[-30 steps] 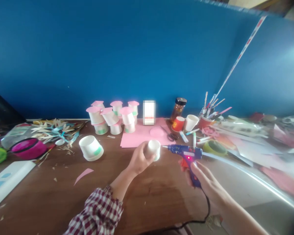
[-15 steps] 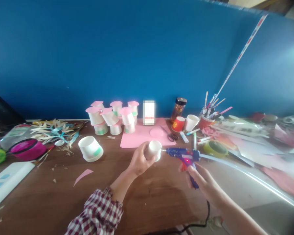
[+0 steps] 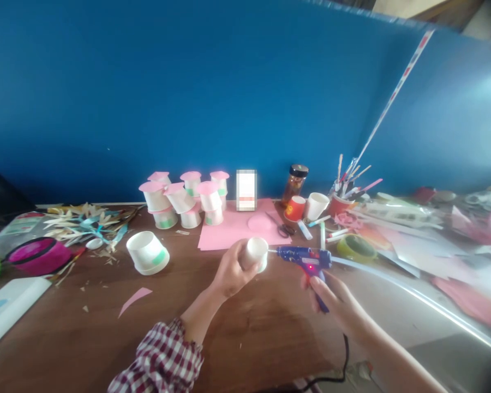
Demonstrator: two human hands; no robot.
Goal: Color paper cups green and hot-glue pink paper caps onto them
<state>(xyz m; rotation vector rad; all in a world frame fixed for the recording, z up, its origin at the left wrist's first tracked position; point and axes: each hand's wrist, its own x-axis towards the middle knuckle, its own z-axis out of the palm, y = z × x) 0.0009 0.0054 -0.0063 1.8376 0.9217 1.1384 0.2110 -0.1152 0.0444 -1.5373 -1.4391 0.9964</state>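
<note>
My left hand [image 3: 231,270] is wrapped round a small white paper cup [image 3: 257,252], held on its side above the brown table [image 3: 106,338]. My right hand [image 3: 331,297] grips a blue hot glue gun [image 3: 306,259] with a red light on. Its nozzle points left and touches or nearly touches the cup's rim. A black cord [image 3: 343,355] runs from the gun toward me. Behind the cup lies a pink paper sheet [image 3: 225,232] with a pink disc [image 3: 261,221] and scissors [image 3: 280,226] on it.
Several white cups with pink tops [image 3: 184,199] stand at the back. An upturned white cup [image 3: 147,254] sits to the left, near paper scraps [image 3: 85,221] and a magenta bowl [image 3: 39,255]. To the right are a jar [image 3: 294,183], cups, a pen holder [image 3: 343,199], a tape roll [image 3: 355,246] and loose sheets.
The glue gun has moved left, bringing its nozzle up to the cup. The view has shifted slightly; the left hand keeps the cup in about the same place.
</note>
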